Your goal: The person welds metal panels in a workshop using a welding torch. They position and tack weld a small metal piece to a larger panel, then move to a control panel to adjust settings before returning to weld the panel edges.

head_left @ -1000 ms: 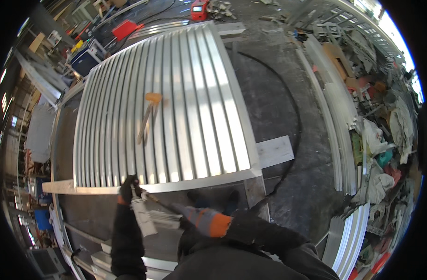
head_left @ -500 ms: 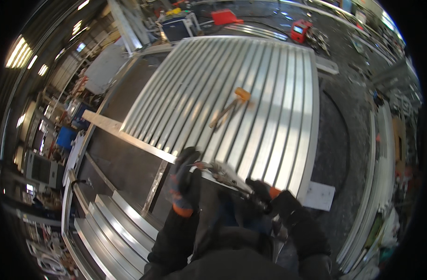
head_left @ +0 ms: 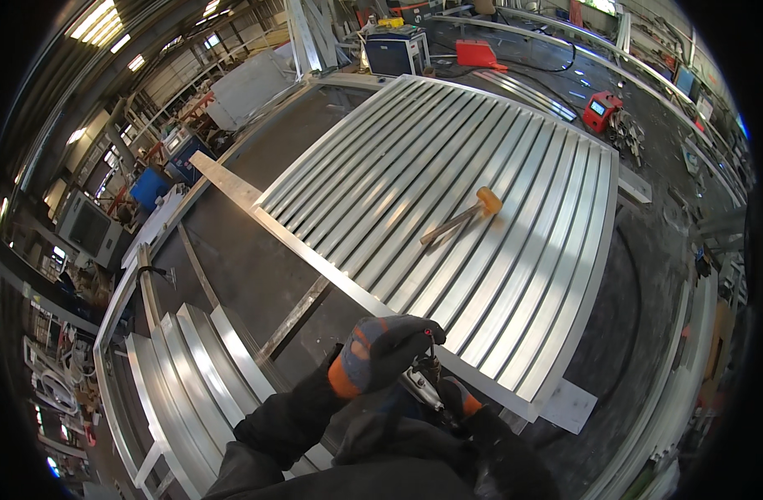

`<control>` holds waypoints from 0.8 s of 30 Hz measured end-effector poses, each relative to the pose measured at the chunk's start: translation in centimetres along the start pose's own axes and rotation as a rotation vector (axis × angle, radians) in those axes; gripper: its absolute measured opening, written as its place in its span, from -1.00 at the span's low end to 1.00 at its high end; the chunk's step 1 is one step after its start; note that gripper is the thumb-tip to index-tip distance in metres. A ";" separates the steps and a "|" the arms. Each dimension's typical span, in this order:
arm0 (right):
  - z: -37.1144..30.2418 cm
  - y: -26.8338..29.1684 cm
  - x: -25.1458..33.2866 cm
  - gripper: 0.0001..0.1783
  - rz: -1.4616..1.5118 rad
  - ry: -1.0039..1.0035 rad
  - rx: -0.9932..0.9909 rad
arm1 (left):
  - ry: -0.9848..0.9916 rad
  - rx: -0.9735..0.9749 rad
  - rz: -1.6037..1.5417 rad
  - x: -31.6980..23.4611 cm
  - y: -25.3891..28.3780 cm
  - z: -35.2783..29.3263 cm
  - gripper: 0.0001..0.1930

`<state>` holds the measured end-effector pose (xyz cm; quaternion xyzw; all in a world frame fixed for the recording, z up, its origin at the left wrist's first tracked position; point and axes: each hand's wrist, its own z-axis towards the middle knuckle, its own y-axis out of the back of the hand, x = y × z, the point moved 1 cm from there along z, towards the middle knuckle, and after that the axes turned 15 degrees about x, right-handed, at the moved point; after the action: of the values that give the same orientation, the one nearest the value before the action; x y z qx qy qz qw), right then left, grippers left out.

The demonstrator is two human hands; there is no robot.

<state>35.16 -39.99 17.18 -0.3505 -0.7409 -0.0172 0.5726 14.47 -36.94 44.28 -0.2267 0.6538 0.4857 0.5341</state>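
My right hand [head_left: 458, 398], in a dark glove with an orange cuff, grips a silver-grey metal hand tool [head_left: 423, 387] close to my body; its exact kind cannot be made out. Just above the tool's front end, my gloved left hand [head_left: 390, 348] is closed, fingertips pinched together. A tiny red spot shows at those fingertips, too small to name. Beyond both hands lies a slatted aluminium panel [head_left: 527, 317] in a frame. On its slats rests a mallet [head_left: 486, 202] with a yellow-orange head and a wooden handle.
Long metal profiles [head_left: 200, 354] lie at the lower left. A flat bar [head_left: 227, 182] sticks out past the panel's left corner. A white plate [head_left: 569, 406] sits by the near right corner. Farther off stand a red machine [head_left: 600, 111] and a blue-and-white box [head_left: 396, 53].
My left hand has come right and closed its fingers at the tool's front end. The tool has turned and come nearer my body. The whole view has shifted, with the panel now farther right.
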 end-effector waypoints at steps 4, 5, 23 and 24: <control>0.7 -0.2 0.0 -0.66 -0.013 0.010 -0.016 | 0.001 -0.158 -0.049 0.0 -1.2 -0.3 -0.80; 0.6 -0.2 -0.1 -0.66 -0.013 0.012 -0.013 | -0.017 -0.189 -0.045 0.0 -1.3 -0.4 -0.80; -3.5 -0.6 0.8 -0.53 -1.096 0.502 -0.543 | -0.162 0.025 -0.146 1.7 0.2 -3.0 -0.65; -3.5 -0.4 0.3 -0.55 -1.033 0.504 -0.544 | -0.205 0.008 -0.170 1.9 0.1 -3.1 -0.65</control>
<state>37.79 -41.62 18.82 -0.0659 -0.6261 -0.5608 0.5377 12.29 -39.23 42.42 -0.2282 0.5764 0.4566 0.6382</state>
